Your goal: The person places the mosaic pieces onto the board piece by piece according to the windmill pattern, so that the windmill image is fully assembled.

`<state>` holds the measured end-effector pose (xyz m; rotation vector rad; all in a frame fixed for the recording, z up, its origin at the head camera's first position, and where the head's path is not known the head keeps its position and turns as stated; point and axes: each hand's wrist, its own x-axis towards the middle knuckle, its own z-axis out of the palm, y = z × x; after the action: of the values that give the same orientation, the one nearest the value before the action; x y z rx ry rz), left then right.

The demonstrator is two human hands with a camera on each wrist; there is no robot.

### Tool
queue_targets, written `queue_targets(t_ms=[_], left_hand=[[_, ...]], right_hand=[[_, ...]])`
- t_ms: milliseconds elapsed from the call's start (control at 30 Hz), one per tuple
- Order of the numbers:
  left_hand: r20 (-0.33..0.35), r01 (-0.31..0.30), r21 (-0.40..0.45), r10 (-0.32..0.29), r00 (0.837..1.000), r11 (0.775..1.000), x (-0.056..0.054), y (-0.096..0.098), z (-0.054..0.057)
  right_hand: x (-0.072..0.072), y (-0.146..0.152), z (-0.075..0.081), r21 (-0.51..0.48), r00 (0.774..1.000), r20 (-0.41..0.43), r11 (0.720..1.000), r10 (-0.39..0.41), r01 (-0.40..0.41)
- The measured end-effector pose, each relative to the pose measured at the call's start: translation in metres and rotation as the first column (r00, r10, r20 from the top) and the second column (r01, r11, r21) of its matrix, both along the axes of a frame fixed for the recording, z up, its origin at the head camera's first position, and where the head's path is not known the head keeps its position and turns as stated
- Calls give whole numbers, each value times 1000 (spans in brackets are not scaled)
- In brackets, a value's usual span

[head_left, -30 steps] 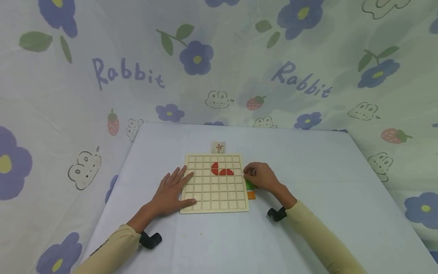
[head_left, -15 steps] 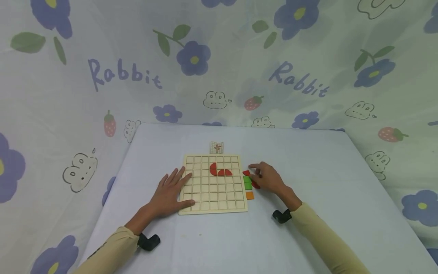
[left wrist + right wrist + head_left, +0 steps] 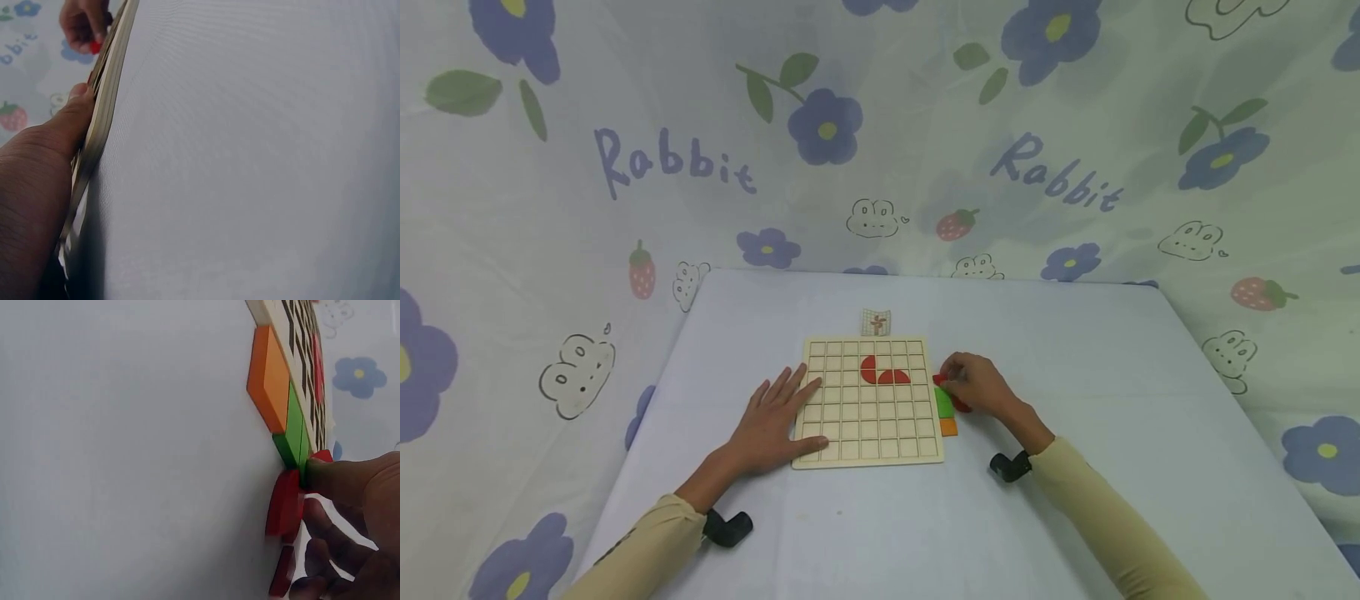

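Note:
A square wooden grid board (image 3: 865, 433) lies on the white table, with two red rounded pieces (image 3: 868, 369) set in its upper middle. My left hand (image 3: 767, 429) rests on the board's left edge, fingers and thumb spread. Beside the right edge, my right hand (image 3: 977, 385) pinches a small red piece (image 3: 322, 456) between thumb and fingers; the piece is partly hidden. Green pieces (image 3: 943, 402) and an orange piece (image 3: 949, 427) lie along that edge below the hand. Other red pieces (image 3: 284, 503) lie under and near the right fingers.
A small pattern card (image 3: 877, 322) with a reddish pinwheel figure stands just behind the board. A floral cloth (image 3: 820, 208) hangs behind the table. Black wrist devices (image 3: 727, 528) sit at both cuffs.
Half a second ago my right fingers were spread apart over the loose pieces; now they have closed on a red piece near the board's right edge. My left hand stays in place.

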<state>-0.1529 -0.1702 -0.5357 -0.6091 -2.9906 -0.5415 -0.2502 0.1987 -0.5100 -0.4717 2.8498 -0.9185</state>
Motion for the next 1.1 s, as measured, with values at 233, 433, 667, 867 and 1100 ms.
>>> queue_targets(t_ms=[233, 433, 667, 867, 1100], left_hand=[[-12, 0, -4, 0, 1000, 1000, -1, 0, 2], [-40, 8, 13, -7, 999, 1000, 1, 1, 3], [-36, 6, 5, -5, 999, 1000, 2, 0, 3], [-29, 5, -1, -5, 1000, 1000, 1, 0, 2], [-21, 6, 7, -6, 1000, 1000, 2, 0, 1]], right_hand=[[3, -5, 4, -21, 995, -78, 997, 70, -71], [6, -10, 4, -75, 983, -112, 986, 143, -152], [7, -20, 5, -143, 968, -139, 963, 208, -227], [9, -28, 9, -184, 962, -178, 954, 205, -237], [10, -36, 10, -234, 972, -146, 948, 185, -216]])
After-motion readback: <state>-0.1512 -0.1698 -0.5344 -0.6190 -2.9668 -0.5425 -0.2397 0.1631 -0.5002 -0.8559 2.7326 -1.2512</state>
